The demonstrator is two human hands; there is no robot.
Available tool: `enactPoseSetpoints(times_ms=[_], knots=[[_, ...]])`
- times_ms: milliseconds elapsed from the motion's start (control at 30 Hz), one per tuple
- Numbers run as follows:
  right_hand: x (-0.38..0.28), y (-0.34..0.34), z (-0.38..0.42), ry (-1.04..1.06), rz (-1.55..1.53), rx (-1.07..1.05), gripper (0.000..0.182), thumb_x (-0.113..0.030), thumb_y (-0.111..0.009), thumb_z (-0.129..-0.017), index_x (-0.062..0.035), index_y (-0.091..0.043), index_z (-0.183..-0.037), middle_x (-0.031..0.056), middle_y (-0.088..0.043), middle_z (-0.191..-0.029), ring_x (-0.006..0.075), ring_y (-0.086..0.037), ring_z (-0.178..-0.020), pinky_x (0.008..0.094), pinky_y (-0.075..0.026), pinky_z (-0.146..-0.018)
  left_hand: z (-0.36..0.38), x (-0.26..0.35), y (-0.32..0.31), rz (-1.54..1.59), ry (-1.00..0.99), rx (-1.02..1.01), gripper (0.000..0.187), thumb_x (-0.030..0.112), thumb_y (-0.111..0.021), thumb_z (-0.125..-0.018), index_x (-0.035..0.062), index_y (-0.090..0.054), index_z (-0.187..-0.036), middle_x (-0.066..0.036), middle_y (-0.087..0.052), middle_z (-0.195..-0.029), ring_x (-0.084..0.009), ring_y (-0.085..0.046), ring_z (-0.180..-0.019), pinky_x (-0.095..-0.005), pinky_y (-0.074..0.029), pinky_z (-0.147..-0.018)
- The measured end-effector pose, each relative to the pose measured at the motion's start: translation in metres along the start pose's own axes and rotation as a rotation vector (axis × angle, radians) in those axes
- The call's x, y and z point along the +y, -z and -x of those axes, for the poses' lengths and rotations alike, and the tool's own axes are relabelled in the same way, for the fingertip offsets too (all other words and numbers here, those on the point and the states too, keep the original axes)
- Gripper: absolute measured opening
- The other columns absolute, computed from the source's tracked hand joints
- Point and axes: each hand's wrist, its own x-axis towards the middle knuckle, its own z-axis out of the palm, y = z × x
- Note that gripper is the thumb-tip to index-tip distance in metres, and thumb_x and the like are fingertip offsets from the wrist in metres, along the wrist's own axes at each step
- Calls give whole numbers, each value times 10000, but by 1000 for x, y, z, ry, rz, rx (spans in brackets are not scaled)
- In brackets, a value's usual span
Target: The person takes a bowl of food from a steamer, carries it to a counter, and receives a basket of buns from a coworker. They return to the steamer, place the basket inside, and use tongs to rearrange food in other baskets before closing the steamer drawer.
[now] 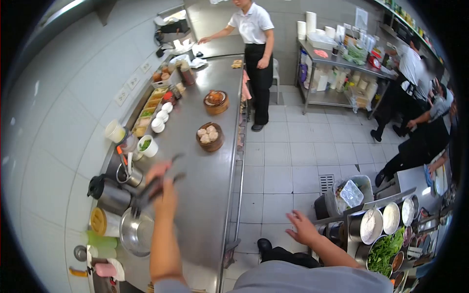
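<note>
My left hand (162,189) is closed around a pair of dark tongs (141,199), blurred by motion, above the steel counter (200,195). The tongs' two prongs point toward the right. Below the hand, at the counter's left, sits a shiny metal bowl (137,234). Farther along the counter stand a bamboo steamer of pale dumplings (209,134) and a second steamer with browned food (215,99). My right hand (302,227) hangs over the floor beside the counter, fingers spread, holding nothing.
Along the wall stand a metal jug (113,194), a white cup with greens (147,145) and stacked white bowls (159,125). A person in a white shirt (251,24) stands at the counter's far end. A lined bin (365,185) and ingredient pots (371,225) are on the right.
</note>
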Motion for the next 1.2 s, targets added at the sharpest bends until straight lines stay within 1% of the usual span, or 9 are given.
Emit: enactPoseSetpoints(times_ms=[133, 333, 467, 633, 833, 967, 1000, 1100, 1200], knots=[[-85, -21, -46, 572, -3, -38, 642, -291, -754, -887, -143, -494, -1456, 216, -480, -1456, 407, -561, -1231, 474, -490, -1024, 125, 121, 154, 198, 205, 127, 228, 267, -713, -966, 95, -571, -1013, -105, -623, -1010, -238, -605, -958, -468, -479, -986], [-216, -64, -24, 1107, -159, -159, 616, -206, -785, -848, -142, -546, -1413, 194, -539, -1384, 382, -574, -1176, 444, -505, -982, 326, 391, 299, -333, 343, 658, 335, 341, -666, -985, 35, -534, -1018, -116, -576, -903, -256, -570, -919, -477, -466, -976], [-313, -127, 57, 1301, -330, -122, 605, -125, -813, -801, -105, -591, -1364, 179, -570, -1336, 370, -572, -1135, 436, -505, -961, 461, 573, 311, -699, 410, 976, 314, 318, -641, -1001, 22, -547, -1045, -119, -574, -924, -244, -562, -921, -486, -457, -992], [-439, -284, 236, 1569, -316, -432, 622, -174, -792, -826, -67, -552, -1389, 202, -528, -1388, 400, -513, -1234, 478, -440, -1047, 628, 745, 260, -1026, 540, 1278, 302, 292, -655, -997, -2, -584, -996, -138, -615, -919, -253, -605, -883, -462, -504, -929], [-513, -562, 298, 1398, 172, -633, 730, -378, -644, -937, 8, -400, -1506, 263, -368, -1571, 417, -319, -1469, 507, -263, -1208, 689, 852, 182, -1124, 539, 1654, 216, 149, -734, -929, -4, -618, -1026, -152, -645, -981, -249, -635, -934, -407, -518, -909], [-515, -737, 249, 1138, 710, -573, 460, -407, -587, -957, -64, -693, -1245, 222, -672, -1270, 380, -657, -1164, 520, -497, -984, 714, 880, 184, -1282, 639, 1766, 217, 160, -750, -922, -3, -628, -998, -151, -652, -995, -249, -643, -947, -395, -530, -894], [-541, -633, 327, 1080, 710, -465, 432, -408, -587, -963, -106, -696, -1254, 178, -711, -1211, 347, -698, -1098, 492, -530, -933, 721, 889, 184, -1316, 654, 1785, 218, 164, -752, -922, 1, -628, -996, -148, -657, -999, -245, -647, -945, -395, -533, -891], [-532, -695, 303, 859, 480, -370, 465, -462, -642, -935, -186, -660, -1309, 134, -670, -1304, 334, -633, -1204, 512, -496, -993, 741, 890, 215, -1268, 660, 1909, 246, 196, -751, -927, 1, -627, -1011, -145, -668, -1009, -241, -654, -947, -399, -538, -888], [-542, -645, 342, 1009, 587, -145, 553, -409, -665, -940, -210, -522, -1436, 110, -574, -1440, 358, -535, -1306, 530, -470, -1025, 778, 905, 270, -1187, 704, 1882, 304, 250, -748, -929, -9, -630, -1035, -145, -676, -1020, -243, -656, -967, -402, -531, -910]])
